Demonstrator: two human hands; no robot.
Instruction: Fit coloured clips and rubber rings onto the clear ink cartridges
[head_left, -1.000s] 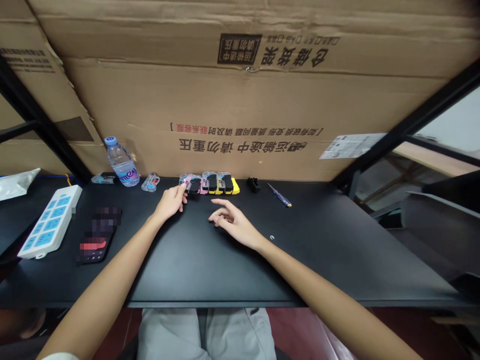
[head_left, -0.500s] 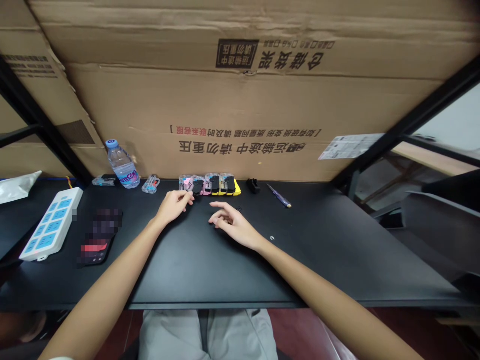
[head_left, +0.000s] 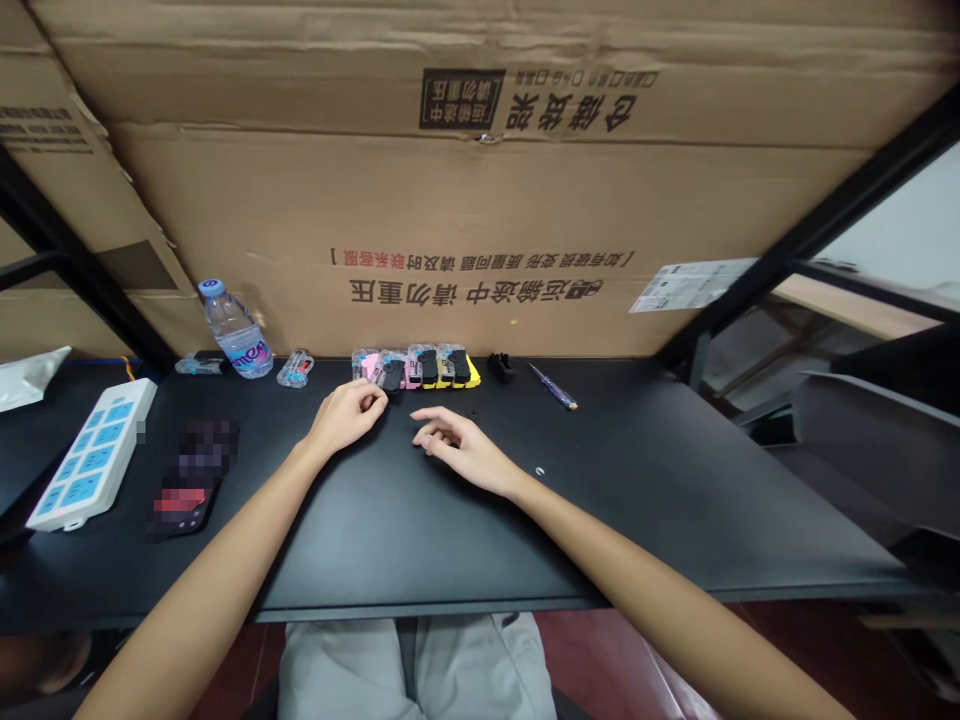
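Observation:
A row of small clear-and-black plastic devices with pink and yellow parts stands at the table's back, against the cardboard. Just in front of its left end is my left hand, palm down, fingers curled and thumb near the forefinger. I see nothing in it. To its right, my right hand rests above the table with the forefinger stretched out and the other fingers loosely bent, holding nothing. Behind it lies a tiny dark piece, and a small white clip-like ring lies to its right.
Along the back are a water bottle, clear plastic pieces, a black part and a screwdriver. A white power strip and a blurred-out phone lie at left. Cardboard walls the back.
My left hand has drawn its fingers in and slightly off the pink-and-black device, which now sits straighter in the row. My right hand stays much the same. The view has shifted slightly.

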